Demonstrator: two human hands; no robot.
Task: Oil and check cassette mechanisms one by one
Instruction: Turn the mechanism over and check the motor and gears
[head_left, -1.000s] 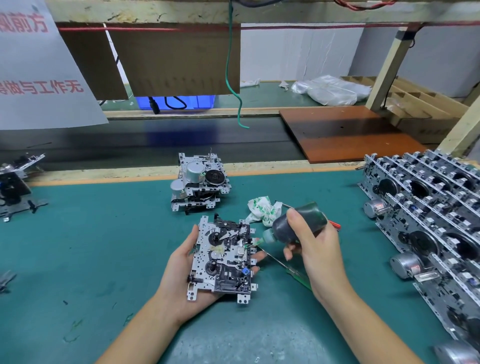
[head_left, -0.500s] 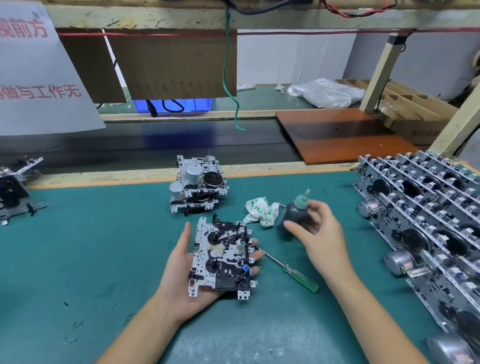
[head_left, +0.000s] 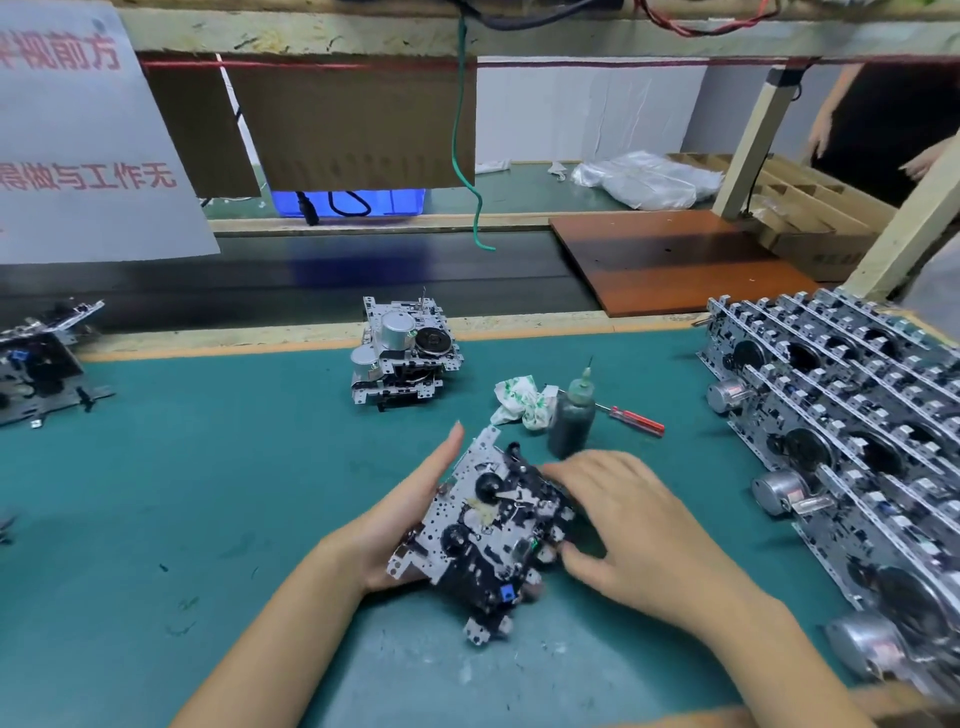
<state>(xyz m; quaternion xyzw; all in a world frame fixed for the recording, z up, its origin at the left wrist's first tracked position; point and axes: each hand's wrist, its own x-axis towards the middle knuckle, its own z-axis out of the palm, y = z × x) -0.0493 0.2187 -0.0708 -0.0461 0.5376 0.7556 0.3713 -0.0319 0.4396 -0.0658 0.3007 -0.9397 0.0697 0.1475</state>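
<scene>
Fingertips of the right hand (head_left: 639, 525) are blurry and partly tucked behind the cassette mechanism (head_left: 491, 530), so I can't tell if they're pinching its right edge or only touching it. Left hand (head_left: 402, 519) cradles the mechanism from underneath, thumb straight up along the left edge, tilted above the green mat (head_left: 208, 493). Oil bottle (head_left: 571, 418) stands upright just behind, dark liquid inside, needle tip up. It hides part of a red-handled screwdriver (head_left: 636, 421). Crumpled wrapper (head_left: 522, 400) sits beside it. Rows of mechanisms (head_left: 852, 415) on the right are cut off by the frame edge.
</scene>
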